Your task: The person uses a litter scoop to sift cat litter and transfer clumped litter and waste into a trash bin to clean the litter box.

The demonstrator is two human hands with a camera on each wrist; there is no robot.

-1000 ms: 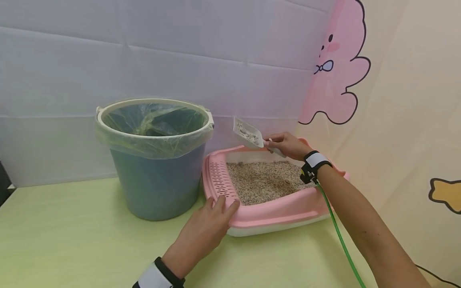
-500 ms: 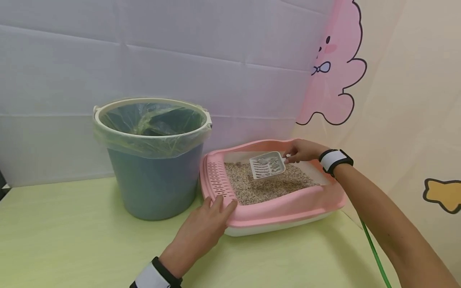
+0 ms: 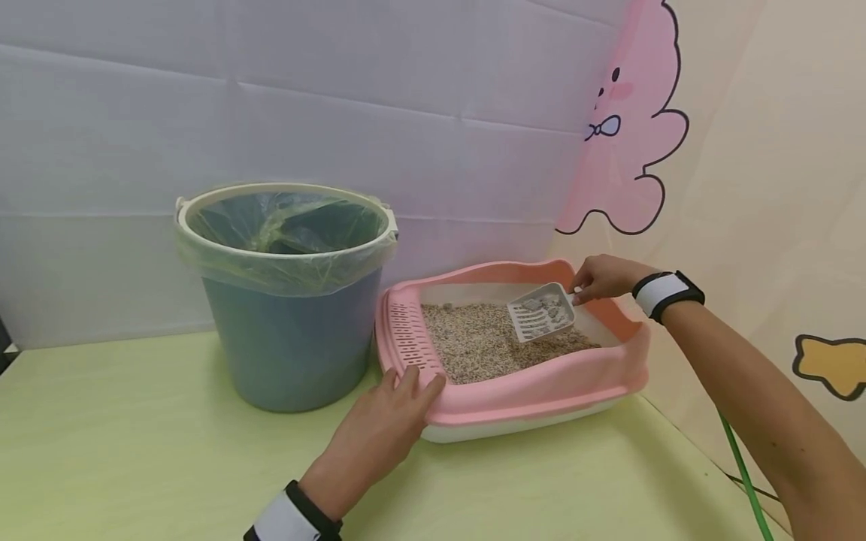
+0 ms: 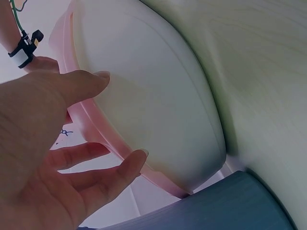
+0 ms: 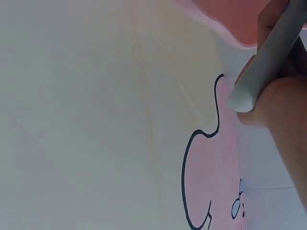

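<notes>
1. The right hand [image 3: 604, 276] pinches the handle of the white slotted litter scoop [image 3: 541, 311], with fingers curled around it; the right wrist view shows the grey handle [image 5: 268, 57] gripped between thumb and fingers. The scoop head sits low over the cat litter [image 3: 487, 342] at the back right of the pink litter box [image 3: 534, 394] and carries a few pale clumps.

2. The left hand [image 3: 389, 424] rests on the slotted front left corner of the box rim with fingers nearly straight, gripping nothing. The left wrist view shows the fingers [image 4: 91, 81] laid along the pink rim.

3. Risk: the grip sits at the far end of the handle, so a tilt of the scoop is likely to spill clumps back into the litter or over the rim.

4. Risk: the left hand only presses the rim. A hard dig could slide the box across the green table [image 3: 135, 451] toward the lined blue bucket [image 3: 287, 346].

5. Change: one second ago the scoop was raised and tilted above the back rim, near the bucket. It is now lowered inside the box, further right.
</notes>
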